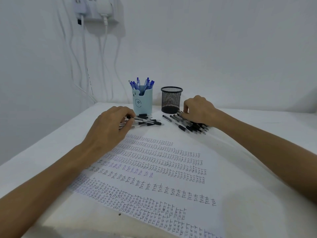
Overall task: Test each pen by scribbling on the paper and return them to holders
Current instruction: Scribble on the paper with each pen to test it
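My left hand (109, 125) hid the left pens' (148, 121) ends, my right hand (199, 109) part of the right pile (186, 125); neither grip showed. The paper (197, 145) was cropped at its near edge.

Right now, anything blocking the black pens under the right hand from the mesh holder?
Nothing visible. The black mesh holder stands upright just behind the black pen pile, mouth open; the right hand touches the pile.

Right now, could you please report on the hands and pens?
Left hand grips pens in left pile. Right hand curled on right pile. Mesh holder empty, way clear.
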The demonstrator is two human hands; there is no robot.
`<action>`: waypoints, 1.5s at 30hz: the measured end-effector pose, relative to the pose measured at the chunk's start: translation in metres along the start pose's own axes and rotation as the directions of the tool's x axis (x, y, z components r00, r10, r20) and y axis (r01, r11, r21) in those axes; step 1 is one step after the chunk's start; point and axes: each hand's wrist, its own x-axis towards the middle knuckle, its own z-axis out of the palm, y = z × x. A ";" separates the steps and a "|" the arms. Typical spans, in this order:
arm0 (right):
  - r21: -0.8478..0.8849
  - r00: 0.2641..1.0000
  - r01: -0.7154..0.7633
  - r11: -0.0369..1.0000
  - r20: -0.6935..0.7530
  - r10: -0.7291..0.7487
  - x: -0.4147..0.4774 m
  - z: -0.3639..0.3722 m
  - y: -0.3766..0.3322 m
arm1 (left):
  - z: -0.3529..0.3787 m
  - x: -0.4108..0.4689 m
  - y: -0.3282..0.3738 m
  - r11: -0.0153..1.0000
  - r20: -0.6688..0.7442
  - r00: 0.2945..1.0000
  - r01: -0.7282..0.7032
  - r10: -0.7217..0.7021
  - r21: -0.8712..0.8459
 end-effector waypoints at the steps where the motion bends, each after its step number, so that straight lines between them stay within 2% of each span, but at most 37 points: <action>1: -0.010 1.000 0.005 1.000 -0.012 -0.005 -0.001 0.001 -0.001 | 0.000 0.000 0.001 1.000 -0.008 1.000 -0.002 0.002 0.001; 4: -0.012 0.990 0.093 0.996 -0.108 -0.094 -0.004 0.002 -0.006 | -0.002 0.001 0.004 0.999 -0.055 0.998 -0.015 0.013 -0.031; 7: 0.128 0.935 0.325 0.937 -0.194 -0.298 -0.007 0.000 -0.016 | -0.002 0.003 0.008 0.997 -0.098 0.994 -0.044 0.038 -0.061; 10: 0.133 0.846 0.531 0.837 -0.139 -0.514 -0.013 0.000 -0.033 | -0.003 0.003 0.011 0.994 -0.120 0.990 -0.078 0.069 -0.076; 15: 0.192 0.781 0.624 0.757 -0.164 -0.603 -0.020 0.007 -0.059 | -0.002 0.003 0.015 0.985 -0.134 0.983 -0.137 0.122 -0.108; 18: 0.230 0.808 0.588 0.775 -0.131 -0.574 -0.025 0.007 -0.062 | -0.003 0.003 0.017 0.984 -0.169 0.982 -0.106 0.081 -0.145; 21: 0.352 0.878 0.476 0.806 -0.150 -0.454 -0.033 0.002 -0.059 | -0.002 0.001 0.018 0.979 -0.136 0.990 -0.066 0.040 -0.195; 24: 0.529 0.951 0.302 0.793 -0.104 -0.292 -0.042 -0.011 -0.061 | -0.002 0.000 0.017 0.969 -0.022 0.997 -0.079 0.076 -0.234; 26: 0.601 0.976 0.213 0.771 -0.088 -0.201 -0.043 -0.017 -0.060 | -0.003 -0.002 0.017 0.961 0.130 0.983 -0.090 0.127 -0.262; 28: 0.739 0.987 0.133 0.660 -0.042 -0.152 -0.042 -0.021 -0.061 | -0.003 -0.005 0.019 0.964 0.323 0.928 -0.104 0.183 -0.246; 31: 0.936 0.985 -0.068 0.345 0.119 -0.127 -0.045 -0.021 -0.058 | -0.001 -0.007 0.025 0.957 0.524 0.809 -0.161 0.267 -0.239; 32: 0.953 0.981 -0.092 0.287 0.137 -0.140 -0.047 -0.018 -0.055 | 0.000 -0.008 0.028 0.955 0.558 0.781 -0.171 0.282 -0.243; 34: 0.961 0.987 -0.038 0.274 0.079 -0.142 -0.053 -0.013 -0.048 | 0.000 -0.008 0.031 0.952 0.589 0.752 -0.177 0.295 -0.250; 36: 0.959 0.997 -0.001 0.283 0.023 -0.073 -0.058 -0.006 -0.044 | 0.000 -0.009 0.030 0.951 0.595 0.745 -0.180 0.300 -0.253; 40: 0.926 0.996 -0.068 0.372 0.042 0.079 -0.066 0.009 -0.038 | 0.000 -0.008 0.031 0.953 0.609 0.735 -0.193 0.298 -0.233; 45: 0.955 0.989 -0.143 0.261 0.150 -0.009 -0.079 0.012 -0.036 | -0.001 -0.009 0.032 0.956 0.615 0.733 -0.196 0.291 -0.218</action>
